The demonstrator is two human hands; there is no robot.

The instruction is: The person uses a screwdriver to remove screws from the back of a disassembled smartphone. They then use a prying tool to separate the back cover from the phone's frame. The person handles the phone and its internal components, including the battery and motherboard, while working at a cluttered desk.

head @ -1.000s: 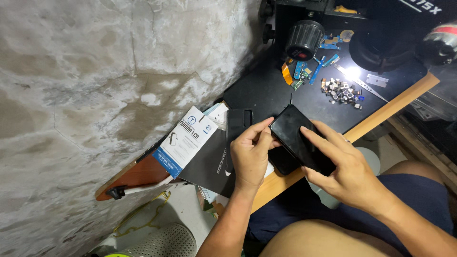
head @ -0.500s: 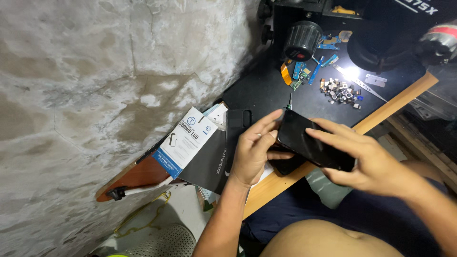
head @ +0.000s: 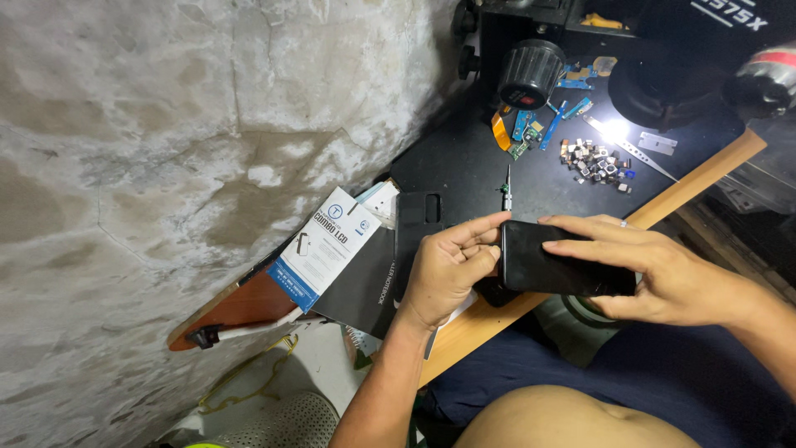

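Holding a black phone in the air between both hands, just over the near edge of the wooden table. Pinching its left end with the left hand, fingers half curled, thumb and fingertips pressed on the short edge. Clamping the rest with the right hand, long fingers laid flat across the top, thumb tucked under, so hardly open at all.

Turned since a second ago: back then tipped up on one corner, now lying sideways and level. Left fingers moved from the middle to the very end. Right hand slid further along the top. Seems a firmer, steadier hold, with the left end now right at the fingertips.

Just past the left hand, away from the body: a flat black cover lying on the black mat. Left of that hand: a long white box with a blue end, tilted, leaning over a dark grey booklet.

Past the phone: a tiny screwdriver. Further off, beyond the right hand: a little heap of small metal bits under bright light, with a thin flat blade beside it. Further still: blue and orange strips and a round black knob.

Far left of everything: a rough grey wall.
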